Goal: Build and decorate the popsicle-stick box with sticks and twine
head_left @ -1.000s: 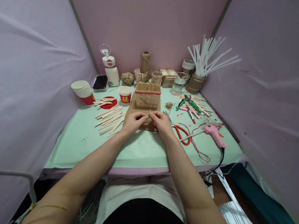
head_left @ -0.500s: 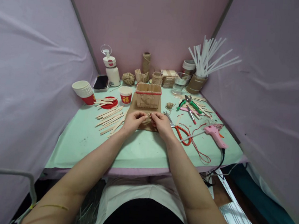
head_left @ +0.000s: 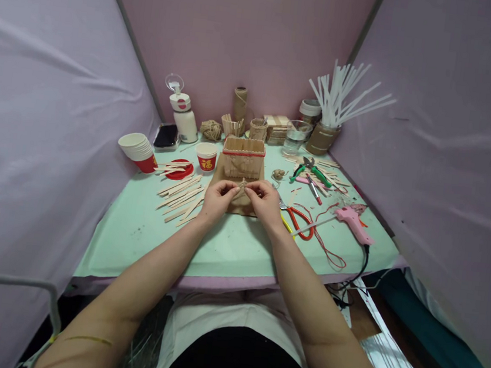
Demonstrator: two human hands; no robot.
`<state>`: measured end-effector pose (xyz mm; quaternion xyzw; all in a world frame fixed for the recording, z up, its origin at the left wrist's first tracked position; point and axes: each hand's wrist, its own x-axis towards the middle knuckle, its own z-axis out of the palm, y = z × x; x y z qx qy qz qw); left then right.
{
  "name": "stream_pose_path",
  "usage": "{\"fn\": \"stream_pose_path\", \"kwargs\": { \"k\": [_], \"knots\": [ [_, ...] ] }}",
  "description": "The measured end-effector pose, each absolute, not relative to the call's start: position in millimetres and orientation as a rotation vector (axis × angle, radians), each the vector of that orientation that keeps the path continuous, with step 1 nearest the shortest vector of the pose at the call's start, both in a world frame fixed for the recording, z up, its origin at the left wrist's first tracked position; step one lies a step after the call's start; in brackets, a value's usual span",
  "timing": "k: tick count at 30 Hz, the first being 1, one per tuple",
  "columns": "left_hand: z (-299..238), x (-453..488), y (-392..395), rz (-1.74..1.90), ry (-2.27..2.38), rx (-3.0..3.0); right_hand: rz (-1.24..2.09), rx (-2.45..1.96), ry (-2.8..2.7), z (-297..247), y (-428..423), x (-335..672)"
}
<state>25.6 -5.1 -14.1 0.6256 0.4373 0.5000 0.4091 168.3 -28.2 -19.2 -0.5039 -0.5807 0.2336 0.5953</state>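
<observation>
My left hand (head_left: pixel 219 200) and my right hand (head_left: pixel 265 203) face each other over a brown board (head_left: pixel 242 208), fingertips pinched. Between them is a small piece of tan twine (head_left: pixel 242 187), gripped from both sides; its exact shape is too small to make out. Just behind the hands stands a box made of wooden sticks (head_left: pixel 242 163) with a red cord along its upper edge. Orange-handled scissors (head_left: pixel 301 223) lie beside my right wrist, their blades partly hidden. A small ball of twine (head_left: pixel 278 174) rests behind my right hand.
Loose wooden sticks (head_left: pixel 179 197) lie to the left, near stacked paper cups (head_left: pixel 136 151). On the right are a pink glue gun (head_left: pixel 354 223), green-handled pliers (head_left: pixel 311 169) and red cord (head_left: pixel 324 249). A water cup (head_left: pixel 295 137) and white glue sticks (head_left: pixel 337 97) stand behind.
Both hands have shifted slightly, with the fingertips drawn a little apart along the twine. A yellow part of a tool now shows beside my right wrist.
</observation>
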Motion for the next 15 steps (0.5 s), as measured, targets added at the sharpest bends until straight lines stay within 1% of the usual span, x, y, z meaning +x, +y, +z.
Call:
{"fn": "stream_pose_path", "kwargs": {
  "k": [5,9,15],
  "knots": [
    [-15.5,25.5,-6.3,1.300,1.094,1.733,0.576,-1.144,-1.332,-18.1,-29.0,167.4],
    [-17.2,24.6,-5.4,1.317,1.074,1.792,0.684,-1.147,-1.287,-20.8,-27.1,167.8],
    [-15.7,26.6,-5.8,1.226,1.085,1.632,0.755,-1.172,-1.239,-19.7,-27.8,166.8]
  ]
}}
